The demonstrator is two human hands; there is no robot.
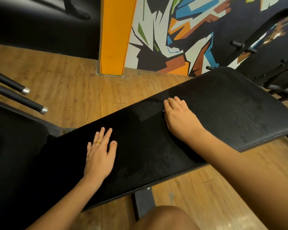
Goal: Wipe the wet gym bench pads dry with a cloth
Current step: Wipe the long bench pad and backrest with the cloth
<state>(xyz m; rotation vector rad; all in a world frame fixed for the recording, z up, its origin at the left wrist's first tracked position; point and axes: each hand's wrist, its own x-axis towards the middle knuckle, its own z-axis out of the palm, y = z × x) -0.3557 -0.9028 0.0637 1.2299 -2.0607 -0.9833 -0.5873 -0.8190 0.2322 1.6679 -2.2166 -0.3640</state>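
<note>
A long black bench pad (231, 105) runs from lower left to upper right across the view. My left hand (99, 156) lies flat on its near part, fingers spread, holding nothing, with a gold ring on one finger. My right hand (179, 118) presses down on the pad's middle with its fingers curled. Only a tiny purple sliver of the cloth (163, 111) shows at the thumb side; the rest is hidden under the palm. A duller wet sheen (145, 112) lies on the pad just left of that hand. A second black pad (15, 146) adjoins at the left.
Two black bars with chrome ends (43, 110) jut in from the left over the wooden floor (83, 90). An orange pillar (115, 35) and a painted wall stand behind. A black machine frame (276, 77) crowds the right end. My knee (165, 218) is below, beside the bench post (143, 201).
</note>
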